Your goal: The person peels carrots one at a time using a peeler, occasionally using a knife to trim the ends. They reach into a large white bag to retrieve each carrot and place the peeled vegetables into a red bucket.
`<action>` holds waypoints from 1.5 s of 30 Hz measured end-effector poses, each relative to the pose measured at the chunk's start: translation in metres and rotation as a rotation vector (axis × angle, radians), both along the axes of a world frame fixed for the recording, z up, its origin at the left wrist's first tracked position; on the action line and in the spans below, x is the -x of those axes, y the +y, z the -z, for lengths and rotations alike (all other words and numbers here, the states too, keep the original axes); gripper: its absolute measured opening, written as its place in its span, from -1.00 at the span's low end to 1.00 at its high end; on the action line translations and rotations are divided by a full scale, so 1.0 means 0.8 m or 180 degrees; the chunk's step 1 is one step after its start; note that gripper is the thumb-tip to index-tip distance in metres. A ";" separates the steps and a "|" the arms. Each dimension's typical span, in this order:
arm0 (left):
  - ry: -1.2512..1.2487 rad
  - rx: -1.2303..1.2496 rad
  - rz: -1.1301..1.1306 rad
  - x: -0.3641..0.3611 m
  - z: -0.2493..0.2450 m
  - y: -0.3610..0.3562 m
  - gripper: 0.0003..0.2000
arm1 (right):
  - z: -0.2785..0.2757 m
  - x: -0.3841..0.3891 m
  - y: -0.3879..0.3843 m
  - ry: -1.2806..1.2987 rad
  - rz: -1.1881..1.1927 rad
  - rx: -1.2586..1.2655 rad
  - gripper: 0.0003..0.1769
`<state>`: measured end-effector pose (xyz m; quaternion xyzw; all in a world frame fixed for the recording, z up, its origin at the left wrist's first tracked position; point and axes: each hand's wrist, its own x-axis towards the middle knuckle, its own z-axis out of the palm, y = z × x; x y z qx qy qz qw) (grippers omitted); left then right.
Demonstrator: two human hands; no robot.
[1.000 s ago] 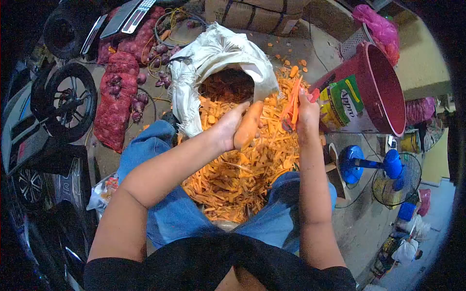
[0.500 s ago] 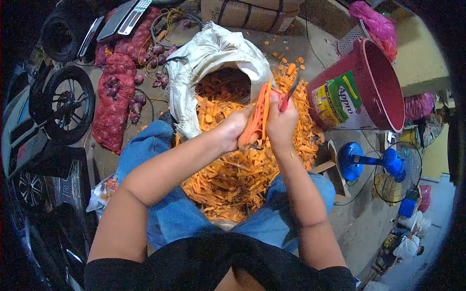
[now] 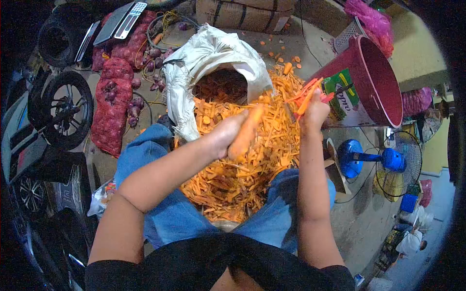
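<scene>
My left hand (image 3: 229, 134) is closed round a thick orange carrot (image 3: 246, 132), which tilts up to the right over a heap of carrot peels (image 3: 223, 182). Off to the right, apart from the carrot, my right hand (image 3: 314, 110) grips a red peeler (image 3: 303, 94), with orange strips hanging at it. Blur hides the peeler's blade. Behind the heap a white sack (image 3: 179, 92) lies with its mouth open, and more peels show inside it.
A maroon bucket (image 3: 361, 72) leans at the right, with a blue fan (image 3: 393, 161) below it. Red net bags of onions (image 3: 112, 106) and a wheel (image 3: 67, 110) lie left. A cardboard box (image 3: 242, 14) stands at the back. A person (image 3: 410, 242) is far right.
My hands have moved apart. The right hand with the peeler has gone right, away from the carrot, while the left hand still holds the carrot, now more fully in view.
</scene>
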<state>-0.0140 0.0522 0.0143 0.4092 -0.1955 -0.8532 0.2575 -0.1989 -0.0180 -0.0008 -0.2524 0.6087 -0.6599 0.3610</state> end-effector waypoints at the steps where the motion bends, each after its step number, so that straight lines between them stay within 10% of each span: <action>1: 0.0039 -0.0151 -0.0261 -0.003 -0.004 -0.009 -0.69 | -0.009 -0.014 0.005 -0.0168 -0.0189 0.0067 -0.85; 9: 0.0531 -0.0514 -0.0877 0.005 -0.015 -0.013 -0.73 | -0.038 -0.111 0.055 0.0127 -0.1245 -0.0122 -0.86; 11: 0.0299 -0.0633 -0.1032 0.005 -0.006 -0.014 -0.72 | -0.028 -0.117 0.066 0.1264 -0.1315 0.0493 -0.85; 14: 0.0095 -0.0190 -0.0262 -0.004 0.005 -0.006 -0.67 | 0.002 -0.088 0.037 0.1661 -0.0843 0.0166 -0.86; 20: 0.0327 -0.0288 -0.0092 -0.001 0.021 -0.011 -0.65 | 0.007 -0.009 -0.009 0.0814 0.0199 -0.0184 -0.84; 25: 0.0557 -0.0292 -0.0605 0.002 0.001 -0.016 -0.65 | -0.043 -0.104 0.055 0.0028 -0.1130 0.0495 -0.85; 30: 0.0221 -0.0094 -0.0084 0.003 -0.004 0.000 -0.66 | -0.030 -0.068 0.030 0.2406 -0.0465 0.0274 -0.80; 35: 0.0353 -0.0110 0.0131 0.002 0.005 -0.004 -0.67 | 0.031 0.015 -0.021 0.1406 0.0671 0.0425 -0.82; 38: 0.0418 -0.0284 -0.0144 -0.001 0.017 -0.011 -0.68 | -0.033 -0.039 0.021 0.0366 -0.0808 0.0423 -0.84; 43: 0.0439 0.0026 -0.0372 -0.004 0.009 -0.006 -0.71 | -0.025 -0.102 0.064 0.2097 -0.1174 0.0789 -0.81; 45: -0.0266 0.0094 0.0652 -0.005 0.004 -0.001 -0.69 | -0.013 -0.062 0.030 0.2965 -0.0453 0.0619 -0.81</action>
